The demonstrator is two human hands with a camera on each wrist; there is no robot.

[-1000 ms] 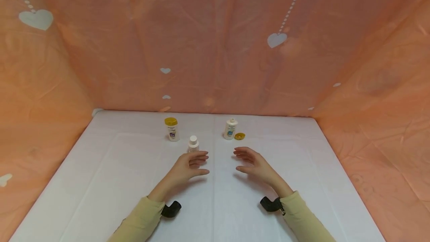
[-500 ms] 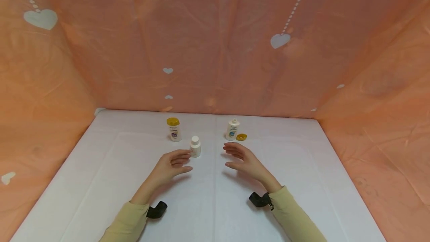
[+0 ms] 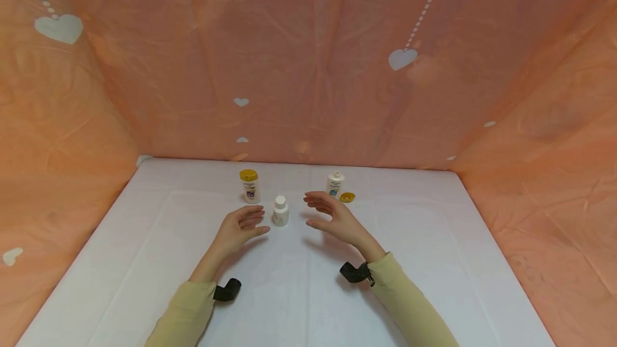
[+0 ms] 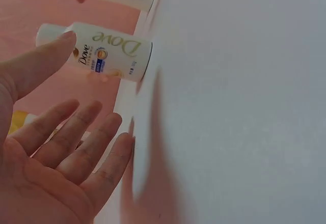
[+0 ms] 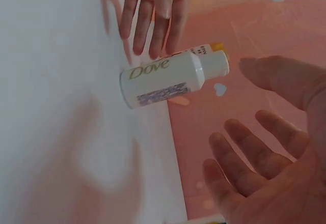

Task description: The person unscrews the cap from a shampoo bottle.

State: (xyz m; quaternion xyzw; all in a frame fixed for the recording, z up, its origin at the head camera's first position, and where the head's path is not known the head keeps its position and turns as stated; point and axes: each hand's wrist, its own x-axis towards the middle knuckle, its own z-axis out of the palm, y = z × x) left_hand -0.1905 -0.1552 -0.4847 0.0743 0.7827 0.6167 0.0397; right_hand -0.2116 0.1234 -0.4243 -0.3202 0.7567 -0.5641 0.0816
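A small white Dove bottle (image 3: 280, 212) with a white cap stands upright on the table between the two hands. To its left is the left hand (image 3: 237, 229), fingers extended and apart from the bottle, holding nothing. On the other side the right hand (image 3: 335, 217) reaches inward with its fingers spread a little and nothing in them. Both wrist views show the Dove bottle (image 4: 109, 53) upright beyond the fingers. Behind the right hand stands a white bottle without its yellow cap (image 3: 335, 183), its base partly hidden. The yellow cap (image 3: 347, 197) lies beside it.
A white bottle with a yellow cap (image 3: 249, 186) stands behind the left hand. White cloth covers the table (image 3: 424, 261). An orange curtain with pale hearts (image 3: 308, 68) hangs behind it and at both sides.
The left hand has drawn back to the left, uncovering the Dove bottle. The right hand has moved left and forward towards it. The bottles have kept their places.
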